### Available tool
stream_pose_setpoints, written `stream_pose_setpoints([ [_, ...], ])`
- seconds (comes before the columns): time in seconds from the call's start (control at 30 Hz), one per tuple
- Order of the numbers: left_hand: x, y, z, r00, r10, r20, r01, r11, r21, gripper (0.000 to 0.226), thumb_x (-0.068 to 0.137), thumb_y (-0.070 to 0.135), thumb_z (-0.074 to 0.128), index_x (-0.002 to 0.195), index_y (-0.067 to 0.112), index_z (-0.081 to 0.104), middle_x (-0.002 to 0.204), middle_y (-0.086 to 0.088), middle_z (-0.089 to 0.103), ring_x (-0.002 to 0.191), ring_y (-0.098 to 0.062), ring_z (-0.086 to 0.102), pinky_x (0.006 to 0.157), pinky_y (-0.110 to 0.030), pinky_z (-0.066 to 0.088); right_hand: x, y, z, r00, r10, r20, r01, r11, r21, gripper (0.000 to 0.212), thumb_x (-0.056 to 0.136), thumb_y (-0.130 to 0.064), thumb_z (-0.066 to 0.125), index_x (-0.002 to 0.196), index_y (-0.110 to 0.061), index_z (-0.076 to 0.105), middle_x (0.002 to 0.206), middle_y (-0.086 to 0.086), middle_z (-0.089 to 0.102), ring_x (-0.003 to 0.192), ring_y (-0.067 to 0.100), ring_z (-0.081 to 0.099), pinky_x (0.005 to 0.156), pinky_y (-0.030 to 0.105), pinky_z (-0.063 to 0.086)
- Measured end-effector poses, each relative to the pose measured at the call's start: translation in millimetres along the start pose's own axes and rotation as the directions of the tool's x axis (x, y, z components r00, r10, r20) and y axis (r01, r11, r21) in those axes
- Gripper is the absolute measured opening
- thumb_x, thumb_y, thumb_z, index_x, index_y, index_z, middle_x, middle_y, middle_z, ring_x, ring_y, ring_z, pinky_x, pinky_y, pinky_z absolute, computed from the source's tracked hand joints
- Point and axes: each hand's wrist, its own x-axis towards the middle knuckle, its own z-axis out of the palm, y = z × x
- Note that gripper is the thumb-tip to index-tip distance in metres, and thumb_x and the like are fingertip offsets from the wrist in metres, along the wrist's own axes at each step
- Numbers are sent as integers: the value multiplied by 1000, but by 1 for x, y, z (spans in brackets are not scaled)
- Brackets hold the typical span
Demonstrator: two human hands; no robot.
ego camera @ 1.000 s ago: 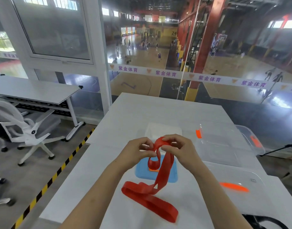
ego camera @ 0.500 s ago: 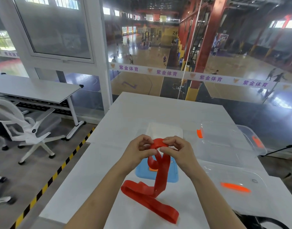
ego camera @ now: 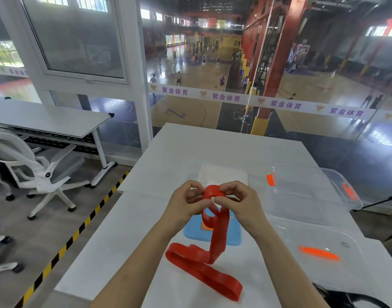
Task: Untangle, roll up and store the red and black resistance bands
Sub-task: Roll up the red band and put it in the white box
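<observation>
The red band (ego camera: 217,238) at lower centre looks like smooth rubber with a dull sheen. The white table (ego camera: 190,147) under it is smooth and matt. At right, the box (ego camera: 301,194) and lid (ego camera: 328,232) are clear glossy plastic with orange plastic clips (ego camera: 319,256). Beyond the glass, the court floor (ego camera: 190,112) is shiny wood.

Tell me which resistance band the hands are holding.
The red resistance band: the left hand and right hand pinch its coiled end. The black band lies untouched at the lower right edge.
</observation>
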Motion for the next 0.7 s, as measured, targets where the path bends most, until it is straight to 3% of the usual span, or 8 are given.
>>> stream_pose_setpoints([
  [0.17,2,-2,-5,998,47,-34,-47,999,4,22,89,4,80,107,16,77,103,-4,82,100,-22,79,86,-37,65,-8,16,3,997,22,68,-25,998,49,29,83,2,86,102,-12,69,100,6,80,97,29,79,94,44,63],
  [0.33,2,-1,-7,995,69,-69,-67,997,27,27,89,7,81,110,25,81,108,5,82,107,-14,76,93,-39,64,-14,25,5,991,57,124,-68,994,88,34,87,4,82,112,-9,62,106,11,81,103,29,79,96,44,64],
  [0.43,3,-1,-10,993,94,-68,-85,989,124,29,87,14,84,108,33,80,109,14,80,108,-7,73,100,-33,60,-17,29,3,998,58,36,-61,995,74,34,83,6,85,109,-8,67,103,11,81,100,28,80,96,47,64],
  [0.57,2,-1,-13,992,88,-87,-74,986,148,32,87,17,83,110,38,79,111,17,79,110,-3,72,103,-30,57,-16,30,0,999,9,-54,-9,1000,18,39,76,6,90,102,-14,71,97,5,80,94,25,79,91,39,65],
  [0.7,1,6,-10,992,113,-63,-105,987,125,37,89,15,82,112,45,77,117,20,78,116,-1,69,101,-23,55,-17,27,0,999,25,-28,-23,998,53,54,78,3,89,123,-20,69,108,-4,82,104,18,79,96,28,62],
])
